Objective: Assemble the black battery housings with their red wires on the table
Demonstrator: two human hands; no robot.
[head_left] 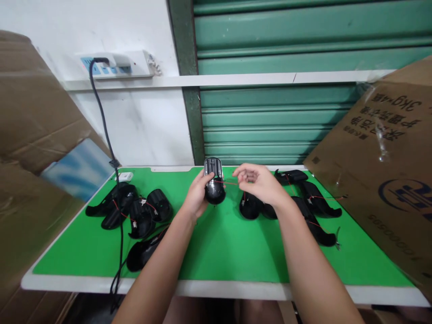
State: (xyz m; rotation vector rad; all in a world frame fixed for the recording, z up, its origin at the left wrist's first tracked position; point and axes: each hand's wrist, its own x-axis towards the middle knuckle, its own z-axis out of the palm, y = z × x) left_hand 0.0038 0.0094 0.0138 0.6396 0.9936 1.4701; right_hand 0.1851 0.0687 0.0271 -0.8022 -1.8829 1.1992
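Near the back middle of the green table, my left hand (pixel 197 193) is wrapped round a glossy black casing (pixel 215 191), its thumb across the front. The casing is upright, with a ribbed upper part and a rounded lower end. A thin red wire (pixel 229 183) runs from it to my right hand (pixel 251 178), whose thumb and fingers are pinched together at the wire's far end. More black casings (pixel 249 207) with red wires lie beneath and beyond my right hand.
Black casings (pixel 158 204) with red wires lie at the left of the green table (pixel 232 256). A black cable (pixel 107 130) hangs from a power strip (pixel 135 63) across the left side. Cardboard (pixel 378 180) flanks both sides; a small white object (pixel 125 177) sits back left.
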